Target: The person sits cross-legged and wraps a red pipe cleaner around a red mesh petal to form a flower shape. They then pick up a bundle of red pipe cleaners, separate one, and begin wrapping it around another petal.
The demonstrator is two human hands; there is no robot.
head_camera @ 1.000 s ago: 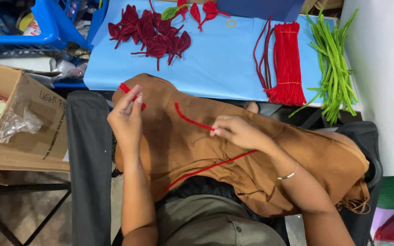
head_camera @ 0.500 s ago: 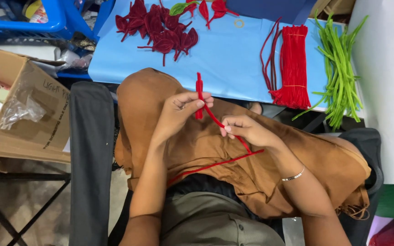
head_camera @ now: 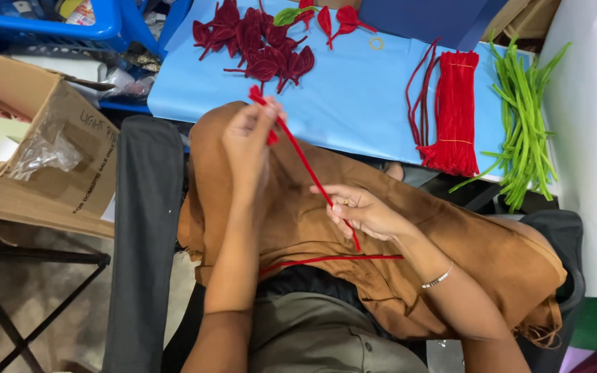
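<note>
— Left hand (head_camera: 249, 141)?
— Raised over the brown cloth (head_camera: 312, 214), fingers pinched on the upper end of a red pipe cleaner (head_camera: 305, 162), near the edge of the blue sheet (head_camera: 354, 103).
— Right hand (head_camera: 364, 211)?
— Lower, fingers clamped on the same stem, stretched slanting between both hands; tail trailing across the lap.
— Around them?
— Dark red petals (head_camera: 257, 41) heaped on the sheet, a red bundle (head_camera: 454, 110) beside green stems (head_camera: 523, 131) to the right, a cardboard box (head_camera: 43, 173) at left.

Bright even light; soft shadows; slight motion blur
</note>
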